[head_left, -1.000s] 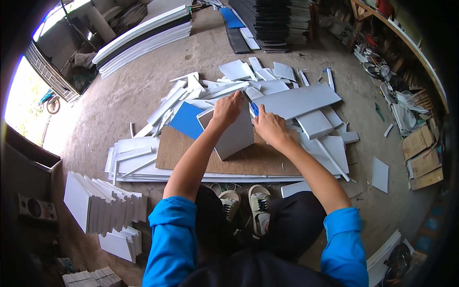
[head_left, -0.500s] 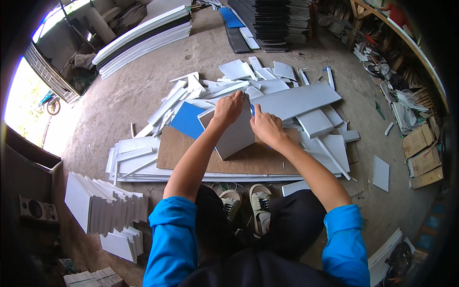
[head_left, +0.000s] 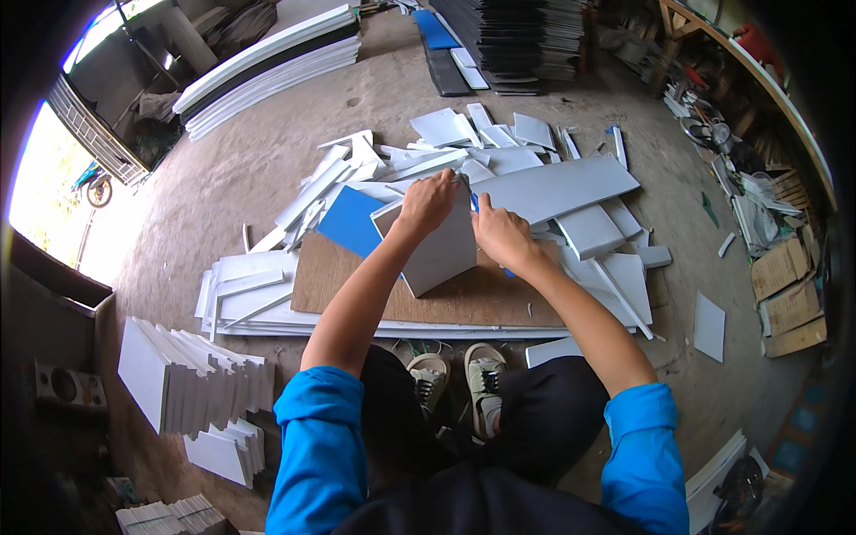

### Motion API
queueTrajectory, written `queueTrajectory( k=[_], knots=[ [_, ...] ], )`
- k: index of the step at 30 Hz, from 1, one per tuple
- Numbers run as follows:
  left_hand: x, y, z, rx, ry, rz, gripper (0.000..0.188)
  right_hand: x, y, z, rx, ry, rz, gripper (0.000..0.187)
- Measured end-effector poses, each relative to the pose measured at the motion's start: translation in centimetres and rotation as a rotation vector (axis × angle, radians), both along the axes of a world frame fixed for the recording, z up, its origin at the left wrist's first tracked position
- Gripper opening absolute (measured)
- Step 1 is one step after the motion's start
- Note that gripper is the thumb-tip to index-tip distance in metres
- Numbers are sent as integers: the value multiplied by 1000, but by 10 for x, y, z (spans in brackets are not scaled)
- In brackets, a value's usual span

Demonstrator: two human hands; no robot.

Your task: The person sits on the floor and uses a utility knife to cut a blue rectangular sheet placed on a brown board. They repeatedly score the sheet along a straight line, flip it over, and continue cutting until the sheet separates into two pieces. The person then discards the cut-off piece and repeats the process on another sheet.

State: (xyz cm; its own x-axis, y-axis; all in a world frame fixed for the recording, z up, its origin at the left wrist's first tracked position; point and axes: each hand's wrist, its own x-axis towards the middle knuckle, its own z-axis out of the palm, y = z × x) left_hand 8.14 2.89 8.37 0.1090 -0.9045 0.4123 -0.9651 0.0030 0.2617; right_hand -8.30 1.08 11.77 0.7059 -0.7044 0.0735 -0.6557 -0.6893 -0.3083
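Observation:
A white foam board piece (head_left: pixel 446 254) stands on edge, tilted, on a brown wooden board (head_left: pixel 334 290). My left hand (head_left: pixel 429 201) is closed on its upper far corner. In my right hand (head_left: pixel 503 234) is a blue-handled utility knife (head_left: pixel 474 201), its tip up against that same corner, close to my left fingers. The blade itself is too small to make out clearly. Part of the blue handle also shows below my right palm. A flat blue sheet (head_left: pixel 350 220) lies just left of the foam piece.
White offcuts (head_left: pixel 437 165) are heaped beyond the wooden board, with a long white panel (head_left: pixel 553 189) across them at right. Cut white pieces (head_left: pixel 183 374) stand stacked at near left. Long panels (head_left: pixel 272 76) and black sheets (head_left: pixel 486 45) are piled farther back. Flattened cardboard (head_left: pixel 785 294) lies far right.
My right hand with the knife has shifted slightly right and nearer to me. My left hand and the foam piece stay almost where they were.

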Motion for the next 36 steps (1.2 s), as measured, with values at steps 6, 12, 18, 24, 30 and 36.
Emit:
queueTrajectory(
  k=[6,12,18,24,30,36],
  knots=[
    [-6,5,2,-46,-25,-57,19,7,-12,-2,77,-81,-18,28],
    [-16,9,9,48,-10,-62,23,8,-18,3,203,-81,-63,31],
    [-9,11,10,45,-57,-28,29,-2,0,17,269,14,-38,30],
    [-5,8,2,63,-46,-90,25,0,3,22,263,22,-38,30],
    [-14,7,4,47,-42,-131,25,10,-19,7,243,0,-92,32],
    [-8,11,4,-13,-61,-99,16,5,-7,11,305,14,-63,33]
  ],
)
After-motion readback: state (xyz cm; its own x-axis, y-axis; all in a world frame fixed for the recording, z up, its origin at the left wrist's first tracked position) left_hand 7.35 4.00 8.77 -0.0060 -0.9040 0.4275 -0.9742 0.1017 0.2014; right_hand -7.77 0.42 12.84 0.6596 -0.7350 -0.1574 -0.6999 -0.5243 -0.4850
